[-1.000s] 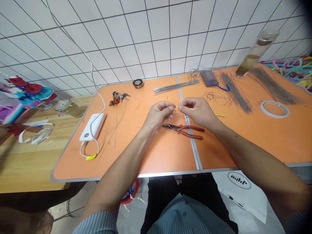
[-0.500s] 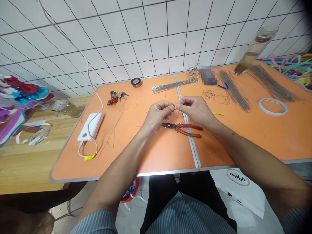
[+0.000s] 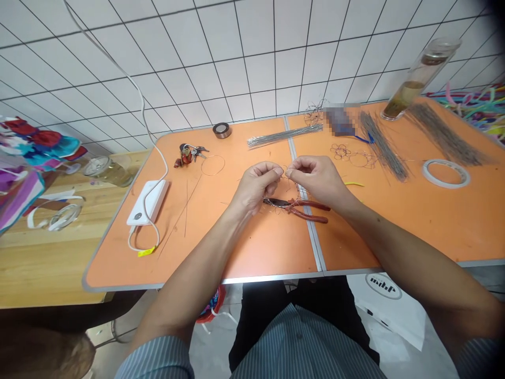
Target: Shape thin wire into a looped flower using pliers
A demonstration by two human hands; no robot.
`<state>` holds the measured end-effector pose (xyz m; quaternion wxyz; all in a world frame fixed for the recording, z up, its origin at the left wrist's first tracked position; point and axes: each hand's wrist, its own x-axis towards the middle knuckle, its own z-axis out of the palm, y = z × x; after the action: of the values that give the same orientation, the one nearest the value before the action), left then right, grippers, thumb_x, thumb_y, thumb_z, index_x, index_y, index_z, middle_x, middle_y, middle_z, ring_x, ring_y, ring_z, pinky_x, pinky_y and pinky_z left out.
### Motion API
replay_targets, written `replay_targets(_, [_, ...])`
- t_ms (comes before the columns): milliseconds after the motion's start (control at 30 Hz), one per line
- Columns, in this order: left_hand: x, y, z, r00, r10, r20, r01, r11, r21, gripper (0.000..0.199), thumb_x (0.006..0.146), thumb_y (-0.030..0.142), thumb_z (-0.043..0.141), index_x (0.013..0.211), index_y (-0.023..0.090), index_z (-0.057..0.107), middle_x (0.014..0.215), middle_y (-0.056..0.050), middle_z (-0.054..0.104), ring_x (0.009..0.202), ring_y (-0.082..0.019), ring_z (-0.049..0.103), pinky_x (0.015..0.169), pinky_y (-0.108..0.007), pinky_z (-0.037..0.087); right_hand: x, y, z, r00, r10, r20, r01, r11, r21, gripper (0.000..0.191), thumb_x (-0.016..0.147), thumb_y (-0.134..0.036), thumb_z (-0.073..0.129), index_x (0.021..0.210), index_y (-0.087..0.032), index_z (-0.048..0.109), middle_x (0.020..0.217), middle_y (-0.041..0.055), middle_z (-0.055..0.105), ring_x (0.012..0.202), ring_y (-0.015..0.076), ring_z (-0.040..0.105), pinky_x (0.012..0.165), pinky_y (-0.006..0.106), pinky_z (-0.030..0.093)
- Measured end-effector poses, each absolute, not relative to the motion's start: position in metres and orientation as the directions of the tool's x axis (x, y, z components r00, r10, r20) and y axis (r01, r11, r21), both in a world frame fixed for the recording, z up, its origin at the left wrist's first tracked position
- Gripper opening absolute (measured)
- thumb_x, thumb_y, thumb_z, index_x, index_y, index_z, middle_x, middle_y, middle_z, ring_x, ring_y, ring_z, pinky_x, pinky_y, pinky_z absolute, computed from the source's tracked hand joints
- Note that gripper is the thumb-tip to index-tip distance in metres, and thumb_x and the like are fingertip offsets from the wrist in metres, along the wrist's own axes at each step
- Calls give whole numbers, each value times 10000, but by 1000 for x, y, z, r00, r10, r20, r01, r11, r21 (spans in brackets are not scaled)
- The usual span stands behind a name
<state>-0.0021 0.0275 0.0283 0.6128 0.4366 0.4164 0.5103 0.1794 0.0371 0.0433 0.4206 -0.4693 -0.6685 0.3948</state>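
Note:
Thin bent wire [image 3: 287,184] hangs between my two hands, over the middle of the orange table [image 3: 244,247]. My left hand [image 3: 260,184] pinches it from the left, thumb against forefinger. From the right, my right hand [image 3: 313,176] pinches it too, the fingertips of both hands almost meeting. How the wire is shaped inside my fingers is hidden. Just below my hands lie red-handled pliers [image 3: 303,208], jaws pointing left, with loops of wire around them. Straight wires [image 3: 186,210] and a wire ring [image 3: 213,165] lie on the left.
Keys [image 3: 190,154], a tape roll [image 3: 221,130] and a white power bank [image 3: 148,202] with a cable lie left. Wire bundles [image 3: 284,137], wire flowers [image 3: 341,152], a white tape ring [image 3: 446,173] and a tall glass bottle [image 3: 420,79] are rightward. A metal seam [image 3: 314,242] crosses the table.
The view has shifted slightly. My hands stay in nearly the same pinching pose above the pliers, with only small finger movement.

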Motion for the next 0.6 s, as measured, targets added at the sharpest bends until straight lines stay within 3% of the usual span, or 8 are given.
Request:
replay_targets(200, [-1, 28, 26, 143, 984, -111, -279, 147, 949, 319, 700, 382, 907, 776, 173, 677, 611, 37, 575, 481, -65, 476, 459, -206, 305, 184, 39, 43, -272, 953, 132, 306, 216, -927, 156, 837, -316, 698, 766, -177, 709, 706, -27, 603, 687, 131, 489, 648, 303, 359])
replay_targets(400, [-3, 27, 26, 202, 969, -145, -288, 200, 937, 365, 690, 415, 949, 753, 167, 689, 640, 28, 607, 485, -59, 487, 458, -208, 318, 188, 43, 42, -301, 946, 118, 224, 190, -956, 167, 848, -340, 751, 908, -185, 738, 846, 6, 702, 779, 155, 596, 736, 303, 464])
replay_targets(600, [-3, 25, 24, 222, 955, -195, -271, 253, 929, 352, 691, 412, 953, 765, 170, 708, 596, 32, 584, 481, -62, 480, 480, -211, 333, 187, 42, 42, -306, 945, 112, 204, 180, -962, 151, 837, -333, 756, 864, -186, 738, 811, 14, 707, 759, 163, 608, 726, 311, 479])
